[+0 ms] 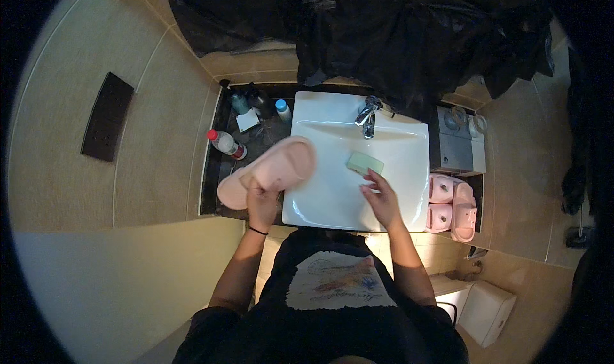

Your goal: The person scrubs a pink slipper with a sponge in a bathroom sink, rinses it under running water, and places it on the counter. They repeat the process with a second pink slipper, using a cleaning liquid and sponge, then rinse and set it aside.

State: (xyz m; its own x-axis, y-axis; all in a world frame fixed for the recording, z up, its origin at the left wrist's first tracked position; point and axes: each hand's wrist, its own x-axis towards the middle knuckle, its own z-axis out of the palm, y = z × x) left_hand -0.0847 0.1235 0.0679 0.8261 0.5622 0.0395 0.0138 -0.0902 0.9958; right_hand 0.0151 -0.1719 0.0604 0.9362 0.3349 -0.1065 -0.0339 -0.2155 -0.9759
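Note:
My left hand (262,208), with a dark band at its wrist, grips a pink slipper (283,169) by its side near the strap. The slipper is tilted over the left rim of a white washbasin (321,205) and looks slightly blurred. Inside the basin is a pale green block (363,162), a sponge or a bar of soap. My right hand (383,203) is just below the block, thumb and fingers apart. One fingertip overlaps the block's lower edge; whether it touches is unclear. A chrome faucet (368,117) stands at the back of the basin.
Left of the basin are a red-capped bottle (226,144), a blue-capped bottle (283,110) and dark pump bottles (259,100). More pink slippers (451,205) and a grey box (453,148) lie to the right. Black plastic sheeting (364,37) hangs behind.

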